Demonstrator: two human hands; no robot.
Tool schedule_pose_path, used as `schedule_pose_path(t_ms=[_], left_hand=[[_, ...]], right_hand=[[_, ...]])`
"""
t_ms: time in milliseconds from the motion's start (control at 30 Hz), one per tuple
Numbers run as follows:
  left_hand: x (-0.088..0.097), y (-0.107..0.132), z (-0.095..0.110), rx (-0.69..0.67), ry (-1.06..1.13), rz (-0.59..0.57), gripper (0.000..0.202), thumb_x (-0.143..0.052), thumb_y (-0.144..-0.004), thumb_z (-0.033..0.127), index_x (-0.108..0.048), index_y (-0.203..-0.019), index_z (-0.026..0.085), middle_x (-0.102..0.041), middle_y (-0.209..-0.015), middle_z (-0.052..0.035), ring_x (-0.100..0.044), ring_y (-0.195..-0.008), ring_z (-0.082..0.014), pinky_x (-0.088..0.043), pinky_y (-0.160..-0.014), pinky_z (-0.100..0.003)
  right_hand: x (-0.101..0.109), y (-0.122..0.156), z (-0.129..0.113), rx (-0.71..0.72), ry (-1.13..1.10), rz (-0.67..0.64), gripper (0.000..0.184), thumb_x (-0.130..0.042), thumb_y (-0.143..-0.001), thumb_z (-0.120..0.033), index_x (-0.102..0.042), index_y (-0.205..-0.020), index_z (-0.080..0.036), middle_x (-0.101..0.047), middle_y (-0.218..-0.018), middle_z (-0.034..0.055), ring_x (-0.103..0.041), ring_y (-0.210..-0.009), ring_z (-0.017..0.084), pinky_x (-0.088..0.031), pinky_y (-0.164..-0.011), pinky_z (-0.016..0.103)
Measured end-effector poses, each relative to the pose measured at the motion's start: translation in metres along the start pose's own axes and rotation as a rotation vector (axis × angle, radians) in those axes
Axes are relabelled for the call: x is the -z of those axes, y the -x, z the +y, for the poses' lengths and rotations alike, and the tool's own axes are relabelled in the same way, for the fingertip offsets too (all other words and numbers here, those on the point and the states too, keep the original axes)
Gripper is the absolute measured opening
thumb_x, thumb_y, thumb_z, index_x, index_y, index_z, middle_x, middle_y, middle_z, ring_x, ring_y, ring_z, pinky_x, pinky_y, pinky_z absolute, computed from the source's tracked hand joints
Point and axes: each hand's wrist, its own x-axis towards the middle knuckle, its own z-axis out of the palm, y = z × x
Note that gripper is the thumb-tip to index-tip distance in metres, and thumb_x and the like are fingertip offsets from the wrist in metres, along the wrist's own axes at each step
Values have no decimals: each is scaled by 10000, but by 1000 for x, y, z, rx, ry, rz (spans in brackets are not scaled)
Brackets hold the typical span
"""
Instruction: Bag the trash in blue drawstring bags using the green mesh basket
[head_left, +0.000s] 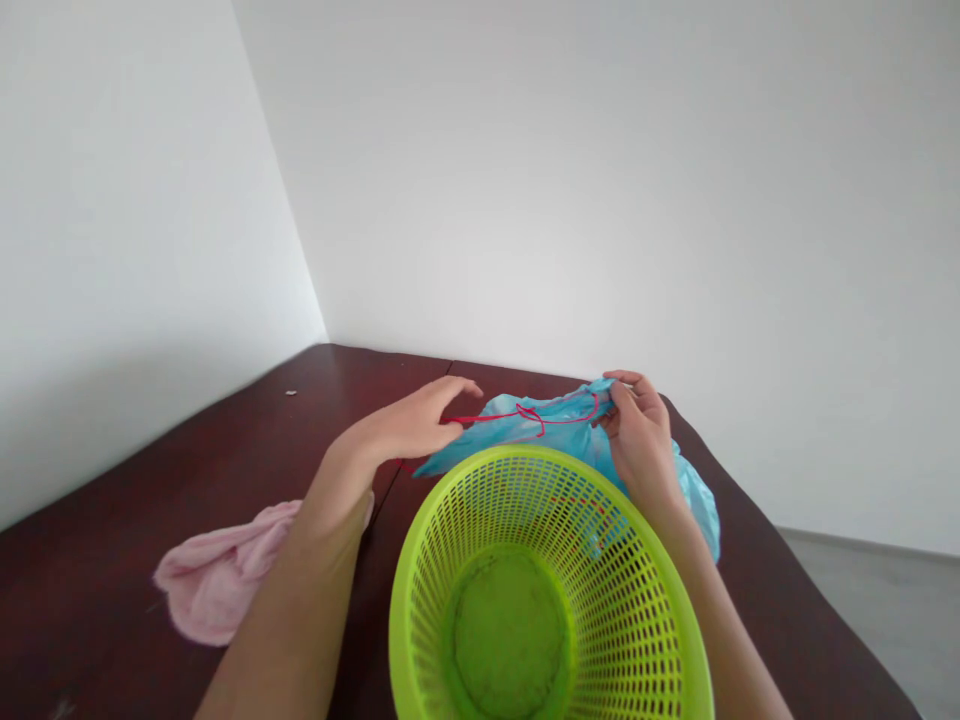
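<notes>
A light blue plastic bag (574, 436) lies behind the green basket, crumpled, with a thin red string (559, 421) looped across its top. My right hand (640, 430) pinches the bag's gathered upper edge between thumb and fingers. The string runs leftward from the bag into my left hand (416, 420), which is closed on it, with thumb and forefinger tips apart; a bit of red shows below that hand. Between my forearms stands the green slotted plastic basket (510, 635), nothing inside it, hiding the bag's lower front.
A pink cloth (217, 580) lies crumpled at the left, partly behind my left forearm. Everything rests on a dark reddish-brown table (247, 450) with a seam. White walls meet behind it, and a small pale scrap (291, 393) sits near the far left edge.
</notes>
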Motion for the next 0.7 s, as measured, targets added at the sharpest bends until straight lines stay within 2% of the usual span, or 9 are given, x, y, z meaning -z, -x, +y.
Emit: schedule_pose_path(t_ms=[67,133,200,267,367,433,500,600,700], left_hand=[[-13,-7,11,-71,173,-107,470,-795,-976,266,-841,-1440,319,-873,-1484,-104,-836,-1349,-340,-655,-1119,-437],[-27,-14,19,-51,198,-97,280,-820,-1045,398,-876,-1301,300,-921,-1190,-96,-871,-1034,-303,-652,-865,-384],[-39,-21,22,-39,138,-48,213,-823,-1075,479,-883,-1115,278,-874,-950,-71,-790,-809,-260,-546,-700,-349],[-45,-26,23,-50,148,-12,291,-760,-1123,502,-852,-993,259,-820,-868,-54,-718,-753,-232,-476,-661,-336],[-43,-30,27,-49,335,102,415,-691,-1167,570,-784,-935,238,-715,-775,-24,-639,-701,-201,-460,-650,-317],[-38,-31,31,-34,482,214,481,-717,-1151,652,-760,-923,232,-690,-779,-18,-641,-716,-191,-509,-682,-303],[-34,-30,36,-7,615,272,537,-780,-1106,731,-754,-926,226,-780,-931,-53,-734,-864,-211,-605,-787,-308],[-31,-28,40,46,755,204,576,-858,-1047,779,-754,-955,220,-873,-1240,-112,-827,-1125,-273,-691,-936,-362],[-33,-27,41,80,872,143,568,-875,-1049,766,-748,-982,216,-891,-1315,-142,-865,-1157,-287,-709,-952,-374]], right_hand=[[-2,1,3,-12,23,-20,297,-972,-970,-528,-800,-1079,-312,-756,-918,-5,-676,-732,177,-578,-626,309],[-3,1,6,-28,18,-12,383,-1026,-919,-594,-793,-994,-299,-728,-880,-6,-662,-728,181,-584,-623,319],[-2,1,6,-49,21,-10,451,-1041,-900,-660,-781,-925,-292,-696,-838,-8,-626,-704,178,-562,-604,324],[-1,1,3,-49,64,-20,485,-989,-947,-735,-792,-902,-293,-665,-797,-7,-569,-668,175,-521,-588,335],[0,2,-2,24,256,-69,577,-862,-1018,-846,-828,-859,-293,-605,-728,2,-490,-648,183,-463,-603,363],[-1,3,-2,87,433,-142,640,-859,-990,-891,-813,-778,-289,-603,-704,20,-505,-673,205,-464,-647,392],[-3,4,2,140,576,-202,625,-913,-948,-872,-797,-739,-294,-672,-751,52,-596,-754,251,-526,-755,440],[-3,5,12,183,690,-216,484,-952,-958,-776,-834,-854,-318,-800,-976,107,-726,-982,351,-594,-1021,565],[0,5,23,182,749,-234,417,-963,-957,-727,-822,-1017,-340,-818,-1191,138,-750,-1190,421,-568,-1201,674]])
